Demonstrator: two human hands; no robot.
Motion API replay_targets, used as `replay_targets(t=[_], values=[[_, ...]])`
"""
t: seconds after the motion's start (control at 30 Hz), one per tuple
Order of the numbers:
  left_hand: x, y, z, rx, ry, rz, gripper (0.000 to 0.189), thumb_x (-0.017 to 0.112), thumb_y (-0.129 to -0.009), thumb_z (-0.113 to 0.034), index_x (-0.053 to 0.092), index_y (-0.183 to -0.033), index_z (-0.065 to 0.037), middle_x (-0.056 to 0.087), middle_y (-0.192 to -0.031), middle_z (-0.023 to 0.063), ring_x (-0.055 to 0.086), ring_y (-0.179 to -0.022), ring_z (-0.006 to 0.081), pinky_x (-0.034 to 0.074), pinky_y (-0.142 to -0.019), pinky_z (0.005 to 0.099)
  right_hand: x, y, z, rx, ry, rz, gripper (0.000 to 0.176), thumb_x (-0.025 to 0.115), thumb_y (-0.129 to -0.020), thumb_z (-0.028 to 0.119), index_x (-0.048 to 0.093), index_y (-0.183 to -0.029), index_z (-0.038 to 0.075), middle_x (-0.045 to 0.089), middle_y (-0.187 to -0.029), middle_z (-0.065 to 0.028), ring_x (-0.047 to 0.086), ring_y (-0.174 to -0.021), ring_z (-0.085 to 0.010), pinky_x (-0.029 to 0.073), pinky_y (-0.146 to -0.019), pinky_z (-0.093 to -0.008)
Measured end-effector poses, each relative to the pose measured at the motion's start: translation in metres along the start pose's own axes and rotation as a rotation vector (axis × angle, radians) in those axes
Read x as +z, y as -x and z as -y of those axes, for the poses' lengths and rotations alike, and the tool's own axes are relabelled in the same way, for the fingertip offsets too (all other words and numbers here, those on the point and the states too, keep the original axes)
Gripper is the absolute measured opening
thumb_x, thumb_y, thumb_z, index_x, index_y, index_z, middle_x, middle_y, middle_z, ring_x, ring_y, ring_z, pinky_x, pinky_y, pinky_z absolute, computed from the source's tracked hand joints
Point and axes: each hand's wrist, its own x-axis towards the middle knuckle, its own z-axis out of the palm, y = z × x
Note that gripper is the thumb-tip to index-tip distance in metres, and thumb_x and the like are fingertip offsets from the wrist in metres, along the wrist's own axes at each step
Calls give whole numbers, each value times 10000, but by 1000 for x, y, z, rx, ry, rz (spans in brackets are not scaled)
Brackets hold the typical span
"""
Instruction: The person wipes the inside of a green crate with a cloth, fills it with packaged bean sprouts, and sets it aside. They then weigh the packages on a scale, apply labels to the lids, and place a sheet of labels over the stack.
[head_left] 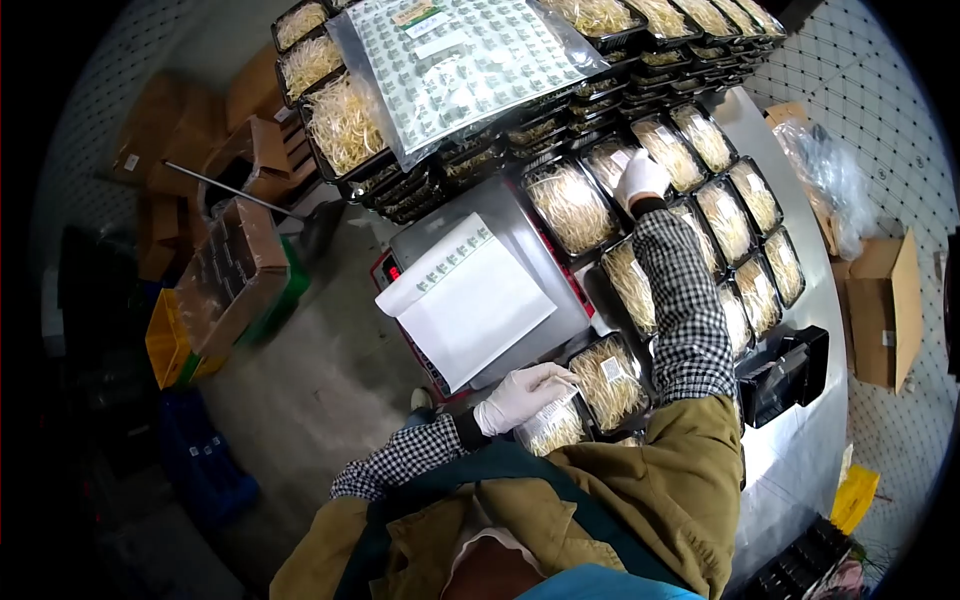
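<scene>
My right hand (pixel 643 178), in a white glove, is on a wrapped black tray of bean sprouts (pixel 606 163) with a white label, at the back of the rows. Its fingertips are too small to make out. My left hand (pixel 523 397), also gloved, has its fingers together near a label over a sprout tray (pixel 552 428) close to my body; whether it grips anything is unclear. Beside it lies another labelled sprout tray (pixel 608 385). A sheet of label paper (pixel 470 305) with green print rests on the scale (pixel 515 235).
Stacked sprout trays (pixel 345 125) stand at the back under a bagged printed sheet (pixel 470 60). Empty black trays (pixel 785 375) sit at the right. Cardboard boxes (pixel 885 310) are beyond the table (pixel 815 420); a yellow crate (pixel 170 340) is at left.
</scene>
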Motion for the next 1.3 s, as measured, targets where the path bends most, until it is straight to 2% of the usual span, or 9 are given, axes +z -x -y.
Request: replay_targets(t=[0.13,0.23,0.33,0.6,0.7,0.8,0.87,1.0,1.3], values=[[-3,-5,18,243,-79,-50,165,599,-884,-135,633,-1003,-26,646,-939,57,580,-879,85,465,-800,231,-17,80,-38,70,-388,-85,410,509,-883,215,436,-1235,18,666,-827,-169,668,-745,-248,514,-644,-365],[-1,-5,16,175,-81,-162,174,575,-906,-163,634,-951,-6,660,-849,61,600,-786,100,482,-722,249,-2,160,-62,-285,-820,301,265,504,-884,232,638,-976,22,672,-839,-121,656,-742,-188,507,-644,-324],[3,-11,33,194,8,-291,233,543,-927,-208,626,-901,8,642,-737,47,595,-669,98,470,-599,238,-57,271,-54,-452,-1165,957,282,608,-861,246,645,-1037,30,669,-892,-62,611,-769,-120,484,-672,-255],[0,-2,29,-46,245,-7,265,651,-868,-249,638,-961,-1,624,-773,-2,557,-674,56,464,-599,209,-44,292,-50,-239,-1144,794,112,684,-807,94,694,-900,33,675,-780,-41,584,-703,-90,487,-664,-247],[-2,4,35,-154,135,74,265,672,-847,-221,653,-998,-4,659,-840,14,589,-743,74,484,-686,228,-48,216,-36,26,-1128,724,265,587,-877,306,690,-788,79,647,-692,-43,584,-631,-104,458,-577,-270],[0,20,17,-203,-187,174,333,671,-831,-300,665,-1011,-19,668,-882,50,593,-797,91,474,-748,241,11,118,-3,-162,-965,61,330,583,-816,316,667,-780,-2,652,-706,-170,625,-649,-281,475,-631,-374],[2,23,38,42,-167,224,351,661,-829,-282,646,-1062,-20,665,-941,75,596,-849,106,470,-770,250,40,68,33,-119,-1071,108,396,579,-784,387,683,-775,5,668,-761,-182,645,-750,-318,483,-710,-349],[-4,32,47,101,-216,244,469,651,-818,-259,560,-1200,-3,585,-1196,173,565,-1094,232,423,-945,296,-2,50,78,-25,-278,106,541,589,-763,525,693,-929,21,656,-935,-233,633,-930,-355,476,-833,-392],[-27,58,35,193,-56,300,308,612,-841,-136,614,-1144,-78,592,-1173,70,538,-1061,132,406,-934,279,30,25,63,10,-143,123,715,608,-715,622,635,-1082,9,625,-1053,-236,601,-1020,-354,478,-863,-405]])
